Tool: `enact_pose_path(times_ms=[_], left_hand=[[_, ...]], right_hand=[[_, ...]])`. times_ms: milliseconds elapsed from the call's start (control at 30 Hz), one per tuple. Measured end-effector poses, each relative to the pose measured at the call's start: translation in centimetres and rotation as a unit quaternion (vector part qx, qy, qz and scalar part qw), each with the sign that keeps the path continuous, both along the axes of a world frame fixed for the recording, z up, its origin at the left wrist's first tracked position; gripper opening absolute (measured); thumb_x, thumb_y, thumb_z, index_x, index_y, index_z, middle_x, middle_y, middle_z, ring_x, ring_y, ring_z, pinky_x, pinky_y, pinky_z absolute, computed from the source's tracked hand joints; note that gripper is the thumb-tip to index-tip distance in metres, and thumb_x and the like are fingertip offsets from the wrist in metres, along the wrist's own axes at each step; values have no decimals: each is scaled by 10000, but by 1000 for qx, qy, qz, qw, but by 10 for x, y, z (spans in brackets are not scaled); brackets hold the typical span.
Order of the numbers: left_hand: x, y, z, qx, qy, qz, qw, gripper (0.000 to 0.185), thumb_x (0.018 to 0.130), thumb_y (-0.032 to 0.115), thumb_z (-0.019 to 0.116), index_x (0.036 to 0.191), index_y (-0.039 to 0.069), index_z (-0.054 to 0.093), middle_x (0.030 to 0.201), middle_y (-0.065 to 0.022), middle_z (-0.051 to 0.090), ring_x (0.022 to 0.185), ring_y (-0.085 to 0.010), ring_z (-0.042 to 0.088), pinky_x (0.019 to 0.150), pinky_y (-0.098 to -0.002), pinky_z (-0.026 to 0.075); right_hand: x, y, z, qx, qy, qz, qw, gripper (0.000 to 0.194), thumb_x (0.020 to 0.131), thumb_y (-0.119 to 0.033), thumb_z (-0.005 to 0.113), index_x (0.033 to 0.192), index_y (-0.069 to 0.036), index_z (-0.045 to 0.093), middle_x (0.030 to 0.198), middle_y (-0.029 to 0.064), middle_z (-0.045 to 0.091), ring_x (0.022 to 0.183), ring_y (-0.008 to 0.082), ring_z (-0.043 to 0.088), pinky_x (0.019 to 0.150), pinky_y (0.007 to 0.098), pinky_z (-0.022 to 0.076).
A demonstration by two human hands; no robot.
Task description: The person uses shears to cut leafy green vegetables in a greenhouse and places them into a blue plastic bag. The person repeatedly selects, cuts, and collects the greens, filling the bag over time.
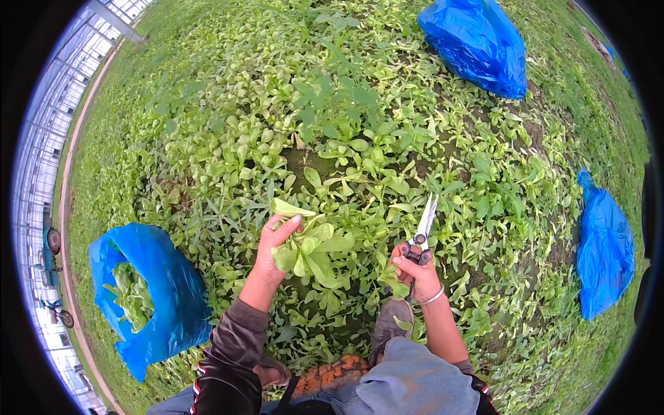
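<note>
My left hand (276, 243) holds a loose leafy green plant (316, 251), its leaves spreading to the right of the fingers. Between thumb and fingers, a pale leaf also shows at the top. My right hand (417, 275) grips a pair of pruning snips (421, 236), with the narrow blades pointing up and away from me and slightly apart. Some green leaves (394, 279) are in or against the same hand, at its left side. Low leafy greens (358, 192) grow from the soil below and beyond both hands.
An open blue plastic bag (176, 290) with picked greens (132, 298) stands at the left. Other blue bags lie at the top right (480, 49) and far right (604, 254). My shoe (392, 324) and an orange, worn object (332, 374) are below. A greenhouse frame (44, 150) rises at the left.
</note>
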State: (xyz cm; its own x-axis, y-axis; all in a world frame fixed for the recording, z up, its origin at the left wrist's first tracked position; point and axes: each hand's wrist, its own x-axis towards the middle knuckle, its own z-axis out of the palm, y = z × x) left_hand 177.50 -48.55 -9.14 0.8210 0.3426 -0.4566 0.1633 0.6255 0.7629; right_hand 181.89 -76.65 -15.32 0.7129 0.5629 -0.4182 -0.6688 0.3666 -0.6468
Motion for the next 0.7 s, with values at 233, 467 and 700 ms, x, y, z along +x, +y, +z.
enact_pose_path(times_ms=[233, 467, 700], left_hand=[[-18, 21, 42, 46, -63, -32, 996, 133, 875, 77, 697, 999, 60, 654, 793, -4, 621, 707, -96, 590, 668, -266, 526], [-37, 12, 100, 90, -84, -99, 987, 152, 854, 52, 723, 1002, 49, 689, 913, -18, 682, 787, -100, 631, 712, -267, 532], [-72, 92, 229, 390, -108, -123, 906, 159, 855, 70, 730, 1012, 50, 713, 946, 7, 693, 848, -69, 608, 772, -244, 493]], right_hand=[[-1, 26, 44, -15, -122, 78, 989, 211, 841, -26, 699, 987, -25, 546, 973, 90, 620, 673, 123, 586, 581, 287, 521], [7, 106, 117, -80, -234, 196, 949, 181, 867, -87, 688, 1013, -11, 612, 645, 4, 586, 530, 89, 543, 509, 244, 433], [8, 112, 210, -176, -379, 234, 878, 208, 852, -93, 699, 1024, -10, 618, 632, -38, 539, 518, 54, 479, 487, 226, 383]])
